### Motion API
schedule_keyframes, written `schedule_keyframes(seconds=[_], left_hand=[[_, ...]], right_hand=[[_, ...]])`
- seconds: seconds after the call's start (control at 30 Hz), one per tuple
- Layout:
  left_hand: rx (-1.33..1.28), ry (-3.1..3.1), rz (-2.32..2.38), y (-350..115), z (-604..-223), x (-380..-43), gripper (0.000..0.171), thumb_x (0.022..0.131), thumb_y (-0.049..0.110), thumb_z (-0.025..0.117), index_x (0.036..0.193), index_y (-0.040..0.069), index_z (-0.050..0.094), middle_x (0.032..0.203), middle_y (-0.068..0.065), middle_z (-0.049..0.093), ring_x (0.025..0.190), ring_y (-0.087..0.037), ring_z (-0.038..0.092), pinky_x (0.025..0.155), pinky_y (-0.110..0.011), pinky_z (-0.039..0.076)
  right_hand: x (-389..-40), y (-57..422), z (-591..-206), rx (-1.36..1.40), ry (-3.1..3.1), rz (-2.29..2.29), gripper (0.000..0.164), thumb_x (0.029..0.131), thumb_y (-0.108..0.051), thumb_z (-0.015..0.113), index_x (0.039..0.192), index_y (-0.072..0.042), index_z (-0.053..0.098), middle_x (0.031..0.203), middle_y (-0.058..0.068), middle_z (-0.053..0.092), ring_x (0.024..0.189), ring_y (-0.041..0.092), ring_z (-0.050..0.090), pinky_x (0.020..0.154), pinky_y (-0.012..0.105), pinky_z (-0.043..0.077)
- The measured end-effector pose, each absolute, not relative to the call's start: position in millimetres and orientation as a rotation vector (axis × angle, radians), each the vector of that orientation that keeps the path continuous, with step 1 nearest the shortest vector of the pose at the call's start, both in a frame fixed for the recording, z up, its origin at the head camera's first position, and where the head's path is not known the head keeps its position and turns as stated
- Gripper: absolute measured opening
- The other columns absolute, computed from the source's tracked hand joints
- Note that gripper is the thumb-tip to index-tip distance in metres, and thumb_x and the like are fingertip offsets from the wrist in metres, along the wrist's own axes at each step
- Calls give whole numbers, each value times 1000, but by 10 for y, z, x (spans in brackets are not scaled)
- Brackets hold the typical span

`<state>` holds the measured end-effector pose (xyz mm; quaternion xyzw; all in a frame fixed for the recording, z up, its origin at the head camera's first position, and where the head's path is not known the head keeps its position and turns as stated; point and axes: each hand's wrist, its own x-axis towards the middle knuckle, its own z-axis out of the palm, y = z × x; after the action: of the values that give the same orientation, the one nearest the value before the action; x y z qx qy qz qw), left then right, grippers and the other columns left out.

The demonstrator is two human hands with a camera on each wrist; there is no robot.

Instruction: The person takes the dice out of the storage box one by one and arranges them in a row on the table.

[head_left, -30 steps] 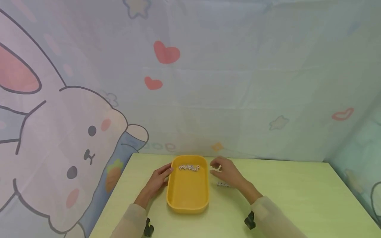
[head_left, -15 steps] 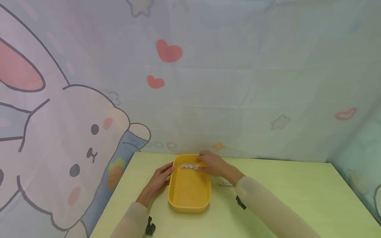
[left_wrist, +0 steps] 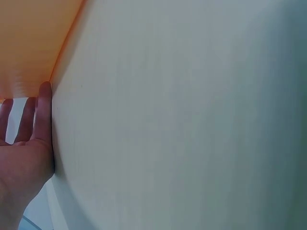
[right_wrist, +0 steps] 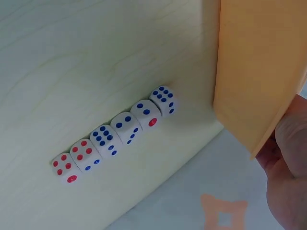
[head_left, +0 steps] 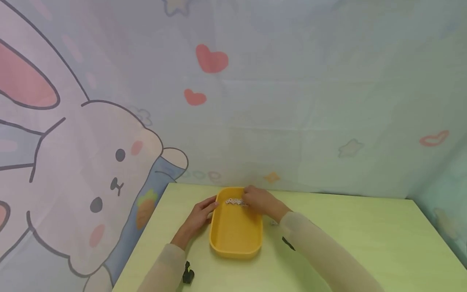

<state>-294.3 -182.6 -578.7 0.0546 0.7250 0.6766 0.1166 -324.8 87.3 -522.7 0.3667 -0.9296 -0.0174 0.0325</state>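
Note:
A yellow tray (head_left: pixel 236 235) stands on the table, with several white dice (head_left: pixel 233 201) gathered near its far end. My left hand (head_left: pixel 198 217) rests against the tray's left side; in the left wrist view its straight fingers (left_wrist: pixel 44 108) touch the outer wall. Over the far right rim, my right hand (head_left: pixel 260 200) reaches down into the tray at the right end of the dice. Its fingertips are hidden there, so I cannot tell whether they hold a die. Outside the tray, a row of white dice (right_wrist: pixel 125 127) with red and blue pips lies on the table.
The pale green table (head_left: pixel 350 235) stretches away to the right of the tray. Behind it hangs a cloth backdrop (head_left: pixel 292 101) printed with a rabbit and hearts. My right forearm (head_left: pixel 321 251) passes above the table near the outer row of dice.
My right hand has moved left from beside the tray to over its rim and down to the dice inside. The left hand stays at the tray's left side.

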Motion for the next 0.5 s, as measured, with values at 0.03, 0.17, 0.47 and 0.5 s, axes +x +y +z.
schedule_keyframes(seconds=[0.03, 0.17, 0.47, 0.5], left_hand=[[159, 2126, 1982, -1828, -5786, -2948, 52, 110, 32, 62, 156, 10, 54, 156, -15, 54, 132, -32, 60, 91, -36, 62], [173, 2098, 1993, -1837, -5792, -2964, 52, 110, 31, 62, 157, 10, 53, 158, -15, 53, 131, -33, 62, 93, -38, 61], [181, 2074, 2008, -1853, -5794, -2960, 55, 109, 31, 63, 158, 9, 51, 160, -16, 50, 130, -33, 63, 96, -39, 60], [182, 2073, 2012, -1858, -5790, -2965, 55, 109, 30, 63, 158, 9, 51, 159, -16, 50, 130, -33, 63, 97, -39, 60]], right_hand=[[-3256, 868, -5226, 1124, -2864, -72, 9, 103, -13, 71, 95, -11, 74, 98, 3, 62, 87, 19, 55, 74, 35, 54], [-3266, 845, -5203, 1103, -2877, -138, 9, 103, -13, 71, 95, -12, 75, 98, 3, 64, 87, 19, 57, 76, 34, 56], [-3219, 796, -5174, 1077, -2894, -168, 11, 102, -12, 72, 92, -14, 76, 91, 2, 65, 84, 18, 59, 78, 36, 58], [-3221, 789, -5171, 1075, -2889, -175, 11, 102, -12, 72, 91, -14, 76, 91, 2, 65, 84, 18, 60, 78, 36, 58]])
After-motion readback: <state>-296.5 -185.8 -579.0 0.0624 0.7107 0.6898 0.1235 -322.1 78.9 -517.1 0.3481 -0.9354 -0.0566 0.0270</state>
